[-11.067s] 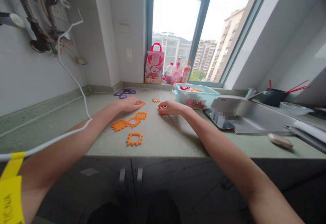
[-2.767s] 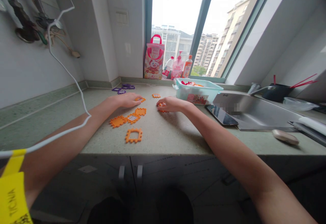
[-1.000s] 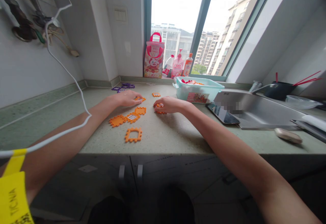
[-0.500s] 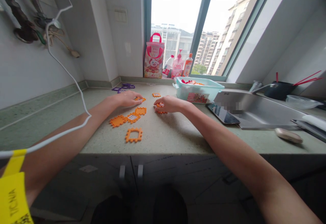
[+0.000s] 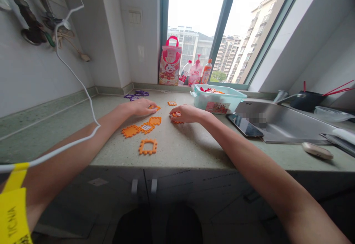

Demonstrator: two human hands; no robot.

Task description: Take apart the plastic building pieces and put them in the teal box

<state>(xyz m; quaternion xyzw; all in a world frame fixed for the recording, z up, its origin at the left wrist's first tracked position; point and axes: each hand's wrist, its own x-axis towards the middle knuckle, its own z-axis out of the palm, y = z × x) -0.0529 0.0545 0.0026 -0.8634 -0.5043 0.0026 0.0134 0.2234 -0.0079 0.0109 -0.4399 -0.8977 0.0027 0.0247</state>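
My left hand [image 5: 139, 107] is low over the counter, its fingers curled down at an orange interlocking tile [image 5: 155, 107] that shows past the fingertips. Opposite it, my right hand [image 5: 188, 113] has its fingers closed round another orange tile with a pale pattern [image 5: 176, 114]; an orange toothed edge shows just beneath. Between and in front of the hands lie a solid orange tile [image 5: 131, 131], a patterned tile [image 5: 146, 127] and a smaller orange tile [image 5: 155, 120], close together. Nearer me is an open-centred orange frame [image 5: 148, 147]. Beyond the hands sits one more patterned tile [image 5: 172, 103].
Purple pieces [image 5: 140, 94] lie at the back left. A mint plastic tub [image 5: 199, 102] holds red and orange pieces. To its right are a phone [image 5: 245, 125], a steel sink [image 5: 291, 123] and a beige oval object [image 5: 317, 150]. A white cable [image 5: 80, 83] hangs across the left.
The whole view has shifted slightly, so everything appears a little farther right. Both hands keep nearly the same place and grip; the loose tiles have not moved on the counter.
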